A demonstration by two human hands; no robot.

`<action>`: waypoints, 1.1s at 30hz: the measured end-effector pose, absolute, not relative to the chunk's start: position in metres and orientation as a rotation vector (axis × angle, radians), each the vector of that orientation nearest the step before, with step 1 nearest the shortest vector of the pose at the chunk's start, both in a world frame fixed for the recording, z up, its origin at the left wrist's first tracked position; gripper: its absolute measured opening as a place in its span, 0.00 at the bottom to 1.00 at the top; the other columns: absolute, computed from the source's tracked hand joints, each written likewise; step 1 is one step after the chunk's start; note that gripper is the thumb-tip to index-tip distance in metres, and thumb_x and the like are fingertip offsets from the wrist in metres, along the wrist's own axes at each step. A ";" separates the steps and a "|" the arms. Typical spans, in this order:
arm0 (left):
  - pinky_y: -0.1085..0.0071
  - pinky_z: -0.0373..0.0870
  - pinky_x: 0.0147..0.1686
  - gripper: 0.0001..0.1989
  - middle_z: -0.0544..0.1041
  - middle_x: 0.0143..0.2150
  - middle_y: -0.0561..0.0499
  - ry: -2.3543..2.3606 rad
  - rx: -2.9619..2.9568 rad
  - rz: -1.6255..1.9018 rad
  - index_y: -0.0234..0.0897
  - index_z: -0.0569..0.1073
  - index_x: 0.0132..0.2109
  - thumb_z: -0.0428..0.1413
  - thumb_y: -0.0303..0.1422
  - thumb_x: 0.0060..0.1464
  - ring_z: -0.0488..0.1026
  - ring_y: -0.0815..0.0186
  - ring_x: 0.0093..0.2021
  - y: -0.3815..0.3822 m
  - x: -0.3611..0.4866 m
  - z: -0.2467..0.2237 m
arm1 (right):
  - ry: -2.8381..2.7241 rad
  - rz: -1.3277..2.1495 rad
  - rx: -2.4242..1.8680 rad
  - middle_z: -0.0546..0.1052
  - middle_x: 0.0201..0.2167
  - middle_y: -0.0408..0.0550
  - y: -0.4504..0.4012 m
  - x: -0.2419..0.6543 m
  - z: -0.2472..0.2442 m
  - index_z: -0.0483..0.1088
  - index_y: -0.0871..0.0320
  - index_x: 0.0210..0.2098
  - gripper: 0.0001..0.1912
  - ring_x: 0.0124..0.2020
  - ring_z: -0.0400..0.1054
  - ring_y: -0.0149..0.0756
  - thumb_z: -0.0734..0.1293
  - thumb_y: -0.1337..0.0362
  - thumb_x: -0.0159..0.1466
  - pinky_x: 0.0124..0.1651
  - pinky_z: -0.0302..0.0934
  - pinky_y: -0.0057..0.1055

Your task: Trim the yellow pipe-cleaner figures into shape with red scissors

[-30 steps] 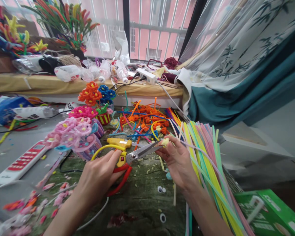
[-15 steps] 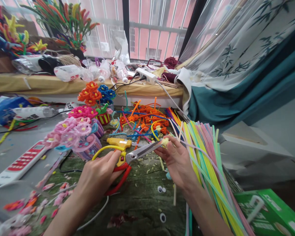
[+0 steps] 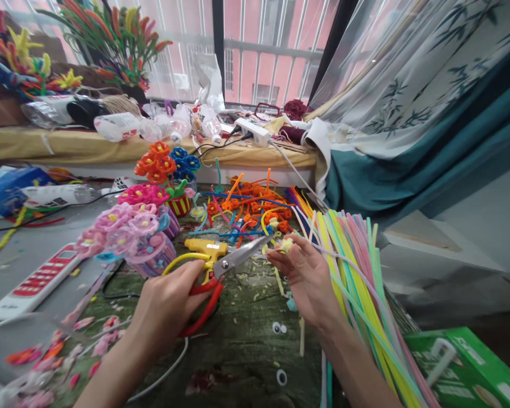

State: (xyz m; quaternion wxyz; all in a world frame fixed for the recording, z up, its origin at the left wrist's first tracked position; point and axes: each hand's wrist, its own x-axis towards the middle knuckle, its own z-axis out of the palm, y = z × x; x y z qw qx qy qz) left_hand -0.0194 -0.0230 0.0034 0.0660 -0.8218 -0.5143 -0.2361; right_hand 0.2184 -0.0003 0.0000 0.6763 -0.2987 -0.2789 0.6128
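My left hand grips the red and yellow handles of a pair of scissors. Their blades look closed together and point up to the right, with the tip just short of my right hand. Between my right thumb and fingers is a small pale yellow fuzzy piece, which looks like pipe cleaner material. Pale yellow clippings lie scattered on the table beneath. A yellow glue gun rests behind the scissors.
Long pipe cleaners in pastel colours lie in a bundle at the right, beside a green box. Fuzzy flower pots stand left. Orange pieces are heaped at the back. Googly eyes lie in front.
The scissors have drawn back slightly down and left from the yellow piece, and their blades have closed. My right hand has stayed nearly still.
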 end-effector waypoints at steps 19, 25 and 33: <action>0.69 0.63 0.30 0.15 0.74 0.34 0.51 -2.340 -2.450 -0.592 0.42 0.64 0.41 0.52 0.43 0.48 0.73 0.58 0.32 -0.019 0.001 0.020 | -0.677 1.370 -0.641 0.80 0.35 0.40 -0.005 0.218 0.003 0.74 0.51 0.43 0.12 0.38 0.80 0.36 0.74 0.58 0.61 0.49 0.72 0.35; 0.71 0.59 0.28 0.15 0.75 0.28 0.53 -2.227 -2.519 -0.607 0.41 0.69 0.33 0.53 0.48 0.52 0.72 0.62 0.28 -0.020 -0.006 0.020 | -0.709 1.350 -0.621 0.81 0.35 0.40 -0.005 0.218 0.003 0.74 0.51 0.44 0.11 0.38 0.80 0.36 0.72 0.58 0.62 0.50 0.72 0.36; 0.74 0.53 0.24 0.20 0.72 0.21 0.57 -2.094 -2.663 -0.487 0.40 0.75 0.33 0.55 0.52 0.53 0.65 0.68 0.22 -0.021 -0.010 0.016 | -0.736 1.336 -0.634 0.79 0.37 0.39 -0.006 0.220 0.005 0.74 0.51 0.42 0.09 0.38 0.80 0.36 0.72 0.60 0.62 0.47 0.73 0.34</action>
